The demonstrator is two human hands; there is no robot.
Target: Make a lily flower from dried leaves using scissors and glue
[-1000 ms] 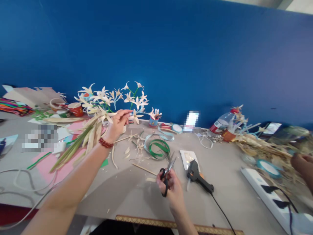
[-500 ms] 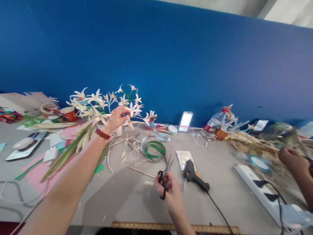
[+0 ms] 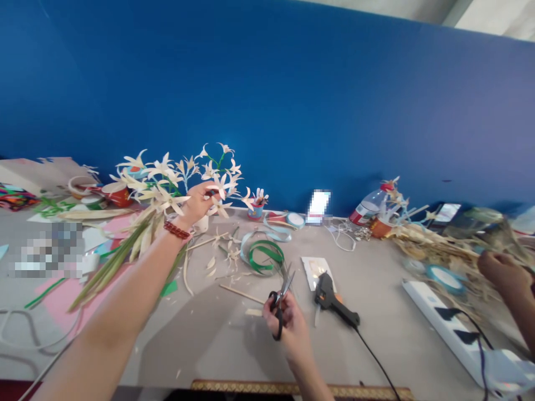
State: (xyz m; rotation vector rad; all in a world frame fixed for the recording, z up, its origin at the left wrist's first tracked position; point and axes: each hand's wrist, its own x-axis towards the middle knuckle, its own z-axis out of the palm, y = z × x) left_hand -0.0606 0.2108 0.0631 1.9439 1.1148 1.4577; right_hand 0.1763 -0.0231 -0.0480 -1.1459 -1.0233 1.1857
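With a beaded bracelet (image 3: 176, 230) on its wrist, my left hand (image 3: 199, 205) reaches in among cream-coloured artificial flowers (image 3: 165, 197). Its fingers are closed near one bloom (image 3: 223, 185); the petals partly cover the fingertips. My right hand (image 3: 290, 320) grips a pair of scissors (image 3: 277, 312) by the black handles, with the blades pointing up and slightly apart. Just past the blades lies a coil of green ribbon (image 3: 266, 255). A black glue gun (image 3: 336, 301) rests to the right of my right hand, partly on a white packet (image 3: 314, 270).
A co-worker's hand (image 3: 504, 273) is at the far right, by dried husk strips (image 3: 422, 236). A white power strip (image 3: 443, 328) with plugged-in cords lies nearer. At the back stand a plastic bottle (image 3: 366, 207) and a lit phone (image 3: 318, 207). Pink paper (image 3: 62, 303) lies on the left.
The bloom by my left fingers has shifted slightly to the left. My right hand and the scissors have hardly moved.
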